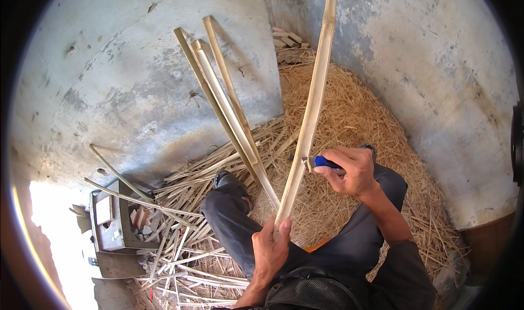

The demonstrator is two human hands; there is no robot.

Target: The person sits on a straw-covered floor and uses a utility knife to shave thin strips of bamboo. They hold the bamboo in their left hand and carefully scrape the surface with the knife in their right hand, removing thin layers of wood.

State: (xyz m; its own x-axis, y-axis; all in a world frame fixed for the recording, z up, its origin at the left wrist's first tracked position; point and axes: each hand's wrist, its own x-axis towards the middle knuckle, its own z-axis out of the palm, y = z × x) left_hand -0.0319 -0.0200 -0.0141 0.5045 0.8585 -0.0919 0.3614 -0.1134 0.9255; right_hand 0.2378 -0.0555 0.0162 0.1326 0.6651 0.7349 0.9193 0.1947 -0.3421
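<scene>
Our left hand [271, 248] is closed around the lower end of a long bamboo strip [312, 105] above our knees. Our right hand [352, 170] grips a blue-handled knife [322, 162] against the strip. Further, split strips [229, 105] lean on the wall [136, 86], above the straw [349, 119].

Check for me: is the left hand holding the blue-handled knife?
No, the blue-handled knife is in the right hand, its blade against the bamboo strip; the left hand grips the strip's lower end.
</scene>
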